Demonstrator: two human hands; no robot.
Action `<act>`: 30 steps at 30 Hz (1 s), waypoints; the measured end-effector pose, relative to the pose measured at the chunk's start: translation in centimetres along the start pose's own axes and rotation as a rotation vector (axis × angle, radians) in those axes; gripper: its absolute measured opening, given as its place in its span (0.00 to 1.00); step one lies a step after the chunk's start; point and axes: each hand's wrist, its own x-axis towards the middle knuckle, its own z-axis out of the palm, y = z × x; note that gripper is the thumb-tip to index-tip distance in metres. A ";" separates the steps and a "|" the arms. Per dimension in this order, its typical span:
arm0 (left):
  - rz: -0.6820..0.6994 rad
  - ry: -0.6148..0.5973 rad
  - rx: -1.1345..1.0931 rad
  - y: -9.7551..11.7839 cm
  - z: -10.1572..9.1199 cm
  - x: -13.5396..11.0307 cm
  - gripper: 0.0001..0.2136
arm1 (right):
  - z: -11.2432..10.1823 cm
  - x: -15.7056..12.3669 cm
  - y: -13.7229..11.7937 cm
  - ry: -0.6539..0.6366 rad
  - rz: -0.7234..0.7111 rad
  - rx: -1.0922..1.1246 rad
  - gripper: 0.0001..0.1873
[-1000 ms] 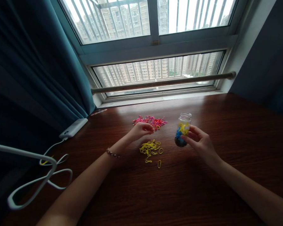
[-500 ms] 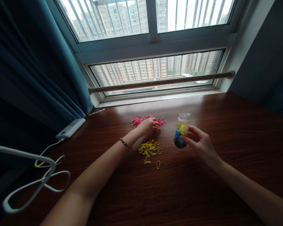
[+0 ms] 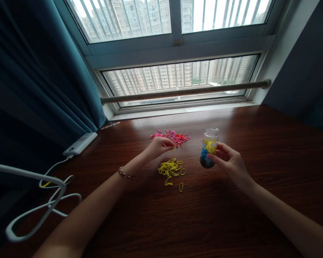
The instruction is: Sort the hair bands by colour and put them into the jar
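Note:
My right hand (image 3: 230, 161) is wrapped round the side of a clear, open-topped jar (image 3: 212, 132). Inside it, yellow rubber bands lie over blue ones, with a dark layer at the bottom. My left hand (image 3: 161, 146) is pinched, and a bit of yellow rubber band (image 3: 173, 148) shows at its fingertips. Just beyond that hand spreads a heap of pink and red rubber bands (image 3: 179, 138), partly hidden by it. Nearer to me lies a loose pile of yellow rubber bands (image 3: 169, 167), with a single yellow band (image 3: 181, 187) apart from it.
A white power bank (image 3: 80, 144) with a cable lies at the left of the brown wooden table (image 3: 204, 215). A thick white tube (image 3: 29, 172) curves in at the lower left. Behind the table are a window with a rail (image 3: 185, 92) and a blue curtain (image 3: 78, 89).
My left hand has drawn back leftward from the right part of the pink and red heap, uncovering more of it. My right hand still holds the jar in nearly the same place.

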 end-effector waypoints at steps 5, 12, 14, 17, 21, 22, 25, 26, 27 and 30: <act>-0.084 -0.022 0.202 1.3 -0.2 -5.1 0.09 | 0.1 -0.3 0.2 -0.021 0.015 -0.016 0.24; -0.157 -0.234 0.212 2.3 0.3 -7.1 0.14 | 0.2 -0.3 0.9 -0.032 0.019 -0.043 0.25; -0.140 -0.280 0.168 2.4 0.4 -7.0 0.22 | 0.2 -0.3 0.9 -0.032 0.014 -0.054 0.25; -0.143 -0.252 0.147 2.3 0.8 -6.5 0.35 | 0.2 -0.3 0.7 -0.025 0.004 -0.066 0.24; -0.126 -0.256 0.156 2.3 1.2 -5.6 0.33 | 0.2 -0.3 0.6 -0.026 -0.005 -0.070 0.23; -0.112 -0.272 0.159 2.4 1.2 -5.4 0.29 | 0.2 -0.3 0.7 -0.029 -0.006 -0.071 0.23; -0.064 -0.310 0.180 3.1 1.1 -5.0 0.17 | 0.2 -0.4 0.8 -0.043 -0.038 -0.132 0.24; -0.050 -0.317 0.199 3.4 1.1 -4.9 0.12 | 0.2 -0.4 0.8 -0.055 -0.064 -0.178 0.24; -0.040 -0.315 0.222 3.7 1.1 -4.9 0.09 | 0.1 -0.5 0.8 -0.073 -0.099 -0.233 0.24; -0.011 -0.292 0.291 4.4 1.4 -5.0 0.02 | 0.2 -0.7 0.6 -0.161 -0.222 -0.398 0.23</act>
